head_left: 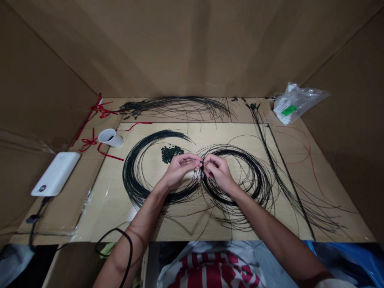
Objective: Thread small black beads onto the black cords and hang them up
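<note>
My left hand and my right hand meet over the middle of the board, each with its fingertips pinched. A small dark piece shows at my left fingertips, touching or nearly touching my right fingers. What my right hand pinches is hidden. Just behind my left hand lies a pile of small black bead-like pieces. A curved bundle of thin black wires passes beneath my left forearm. Under my right hand is a round coil of the same thin black wire, with loose strands around it.
More black wires lie along the back and down the right side. At left are a white cup, red ribbon and a white power bank with a cable. A clear plastic bag sits back right. Cardboard walls surround the board.
</note>
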### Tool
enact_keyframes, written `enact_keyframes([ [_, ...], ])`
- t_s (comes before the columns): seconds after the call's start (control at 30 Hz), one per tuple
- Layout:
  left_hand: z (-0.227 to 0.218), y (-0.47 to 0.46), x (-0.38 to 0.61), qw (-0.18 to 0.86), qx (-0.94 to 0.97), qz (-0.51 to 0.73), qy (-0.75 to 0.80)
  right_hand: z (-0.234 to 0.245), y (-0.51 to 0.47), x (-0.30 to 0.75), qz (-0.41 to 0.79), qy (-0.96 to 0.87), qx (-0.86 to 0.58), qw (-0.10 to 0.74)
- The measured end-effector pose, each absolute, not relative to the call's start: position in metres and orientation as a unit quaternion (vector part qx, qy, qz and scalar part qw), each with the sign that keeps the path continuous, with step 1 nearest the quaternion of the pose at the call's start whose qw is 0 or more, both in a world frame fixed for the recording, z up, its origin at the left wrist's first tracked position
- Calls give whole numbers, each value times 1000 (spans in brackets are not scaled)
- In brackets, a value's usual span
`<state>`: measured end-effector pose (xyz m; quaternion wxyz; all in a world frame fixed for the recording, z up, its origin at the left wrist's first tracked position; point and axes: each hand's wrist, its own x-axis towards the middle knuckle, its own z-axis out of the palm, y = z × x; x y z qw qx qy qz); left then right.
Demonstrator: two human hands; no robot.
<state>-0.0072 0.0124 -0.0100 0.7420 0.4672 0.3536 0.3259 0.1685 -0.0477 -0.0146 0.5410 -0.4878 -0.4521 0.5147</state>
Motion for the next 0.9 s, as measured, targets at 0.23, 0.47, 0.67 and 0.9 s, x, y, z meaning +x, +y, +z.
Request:
enact_keyframes([
  [0.23, -12, 13, -8, 750, 459, 322, 350, -19, -48, 169, 514, -457, -485, 540],
  [0.47, -16, 11, -7, 714, 505, 338, 347, -19, -47, 168, 504, -456, -493, 543],
  [0.67, -16, 11, -6, 694, 494, 367, 374, -23, -49, 169, 503, -467, -483, 543],
  [0.9, -16, 14, -6, 705, 482, 348, 387, -24, -48, 169, 506, -476, -481, 535],
])
